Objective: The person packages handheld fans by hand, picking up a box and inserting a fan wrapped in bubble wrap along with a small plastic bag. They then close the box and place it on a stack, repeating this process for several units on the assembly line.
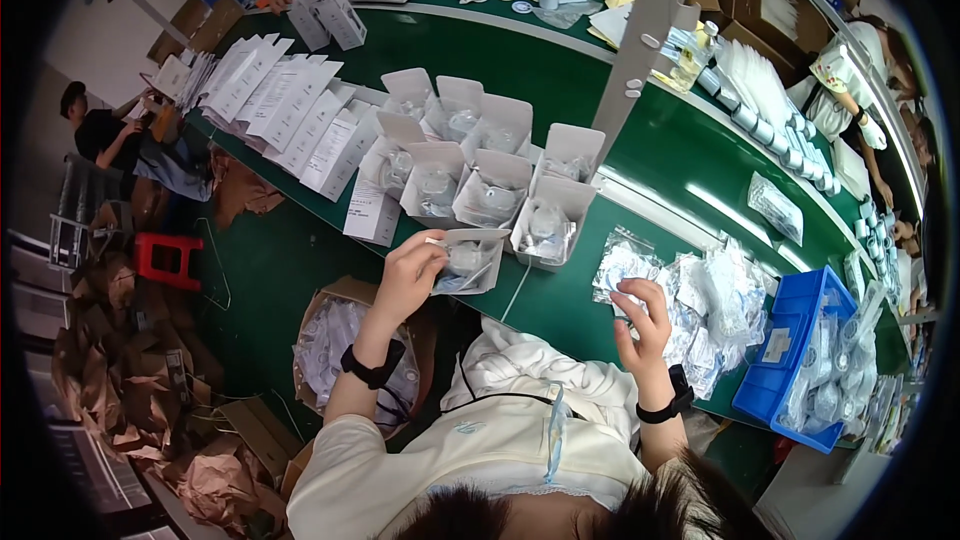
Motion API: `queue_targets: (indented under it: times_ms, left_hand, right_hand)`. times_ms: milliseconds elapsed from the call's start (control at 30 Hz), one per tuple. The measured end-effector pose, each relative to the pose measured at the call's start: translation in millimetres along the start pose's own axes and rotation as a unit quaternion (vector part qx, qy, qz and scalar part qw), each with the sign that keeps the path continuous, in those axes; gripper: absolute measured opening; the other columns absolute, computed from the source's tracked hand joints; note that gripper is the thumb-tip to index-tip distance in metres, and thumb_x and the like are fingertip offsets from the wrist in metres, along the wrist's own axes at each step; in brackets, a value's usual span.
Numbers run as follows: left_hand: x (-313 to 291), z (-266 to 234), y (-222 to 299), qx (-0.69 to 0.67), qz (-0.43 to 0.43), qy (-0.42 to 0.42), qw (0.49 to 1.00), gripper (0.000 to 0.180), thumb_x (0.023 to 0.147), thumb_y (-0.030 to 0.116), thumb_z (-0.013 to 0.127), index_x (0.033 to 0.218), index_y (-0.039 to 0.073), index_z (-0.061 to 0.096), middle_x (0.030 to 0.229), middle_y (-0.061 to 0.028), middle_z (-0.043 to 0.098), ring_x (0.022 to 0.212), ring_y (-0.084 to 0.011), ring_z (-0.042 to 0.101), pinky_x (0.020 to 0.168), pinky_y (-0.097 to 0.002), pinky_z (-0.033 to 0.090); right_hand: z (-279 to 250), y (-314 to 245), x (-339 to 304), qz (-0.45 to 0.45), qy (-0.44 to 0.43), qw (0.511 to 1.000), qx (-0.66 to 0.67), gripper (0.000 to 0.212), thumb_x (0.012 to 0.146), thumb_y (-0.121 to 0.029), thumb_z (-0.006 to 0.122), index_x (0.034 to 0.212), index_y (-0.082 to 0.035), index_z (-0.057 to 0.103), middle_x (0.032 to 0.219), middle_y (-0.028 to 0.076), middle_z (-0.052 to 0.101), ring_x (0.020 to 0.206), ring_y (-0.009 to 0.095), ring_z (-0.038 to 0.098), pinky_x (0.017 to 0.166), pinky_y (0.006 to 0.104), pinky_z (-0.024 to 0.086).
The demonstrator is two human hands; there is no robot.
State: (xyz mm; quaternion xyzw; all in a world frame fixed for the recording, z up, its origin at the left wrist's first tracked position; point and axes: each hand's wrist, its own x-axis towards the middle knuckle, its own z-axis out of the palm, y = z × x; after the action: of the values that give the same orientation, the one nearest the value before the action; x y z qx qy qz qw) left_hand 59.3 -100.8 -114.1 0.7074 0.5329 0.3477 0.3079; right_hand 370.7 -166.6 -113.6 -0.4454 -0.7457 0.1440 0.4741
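My left hand (408, 275) is closed on the left edge of a small white box (487, 277) at the table's near edge. Its top is open, and clear plastic-wrapped contents show inside. Just beyond it stand several more open white boxes (492, 186) in rows, flaps raised, with clear plastic parts in them. My right hand (643, 322) hovers by a pile of small clear bags (690, 305) holding white and blue items. Its fingers are apart and slightly curled, with nothing seen between them.
A blue bin (785, 345) of clear plastic parts sits at the right. White cartons (285, 105) line up at the left of the green table (520, 315). A metal post (640, 50) rises behind. Below are a carton of plastic bags (340, 340) and a red stool (168, 258). Other people work nearby.
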Motion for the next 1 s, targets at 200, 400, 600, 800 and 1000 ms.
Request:
queue_targets:
  times_ms: [200, 400, 600, 800, 1000]
  left_hand:
    - [15.5, -8.0, -17.7, -0.053, 0.13, 0.089, 0.986, 0.026, 0.071, 0.001, 0.058, 0.095, 0.0, 0.05, 0.107, -0.0143, 0.049, 0.088, -0.0215, 0.055, 0.07, -0.0269, 0.043]
    - [55.6, -66.4, -140.5, 0.18, -0.016, 0.226, 0.957, 0.063, 0.061, 0.015, 0.072, 0.112, -0.003, 0.039, 0.114, -0.0213, 0.043, 0.105, -0.0305, 0.046, 0.084, -0.0319, 0.039]
    - [71.5, -71.1, -182.0, 0.238, -0.183, 0.106, 0.948, 0.097, 0.042, 0.011, 0.078, 0.125, -0.005, 0.028, 0.119, -0.0254, 0.04, 0.114, -0.0372, 0.036, 0.096, -0.0375, 0.031]
    - [21.9, -92.5, 61.2, 0.271, -0.001, 0.299, 0.915, 0.099, 0.056, 0.019, 0.076, 0.134, 0.003, 0.018, 0.124, -0.0206, 0.03, 0.115, -0.0336, 0.032, 0.098, -0.0414, 0.023]
    - [18.6, 69.5, 136.9, -0.023, 0.29, -0.145, 0.946, 0.094, 0.054, 0.024, 0.081, 0.126, 0.001, 0.026, 0.126, -0.0215, 0.023, 0.116, -0.0373, 0.028, 0.093, -0.0415, 0.031]
  right_hand:
    - [22.8, 1.7, 6.0, 0.004, -0.043, 0.998, -0.036, 0.027, 0.064, -0.002, 0.054, 0.091, 0.0, 0.059, 0.093, 0.015, 0.054, 0.088, 0.03, 0.052, 0.077, 0.039, 0.041]
    - [28.7, 4.7, 8.5, 0.065, 0.002, 0.997, -0.045, 0.025, 0.065, 0.0, 0.053, 0.089, 0.0, 0.059, 0.092, 0.013, 0.054, 0.088, 0.029, 0.052, 0.076, 0.0371, 0.042]
    - [28.0, 6.7, 5.9, 0.087, 0.031, 0.993, -0.07, 0.023, 0.065, 0.002, 0.054, 0.087, 0.0, 0.059, 0.092, 0.012, 0.055, 0.087, 0.028, 0.053, 0.075, 0.0358, 0.043]
    - [19.0, -9.1, 26.1, 0.133, 0.042, 0.961, 0.238, 0.059, 0.067, -0.011, 0.065, 0.12, -0.006, 0.04, 0.117, 0.014, 0.045, 0.107, 0.027, 0.045, 0.087, 0.0359, 0.038]
    - [-10.1, -13.4, 25.6, 0.136, 0.018, 0.848, 0.512, 0.114, 0.061, -0.026, 0.077, 0.137, -0.013, -0.007, 0.141, 0.014, 0.005, 0.13, 0.023, 0.01, 0.103, 0.0355, 0.015]
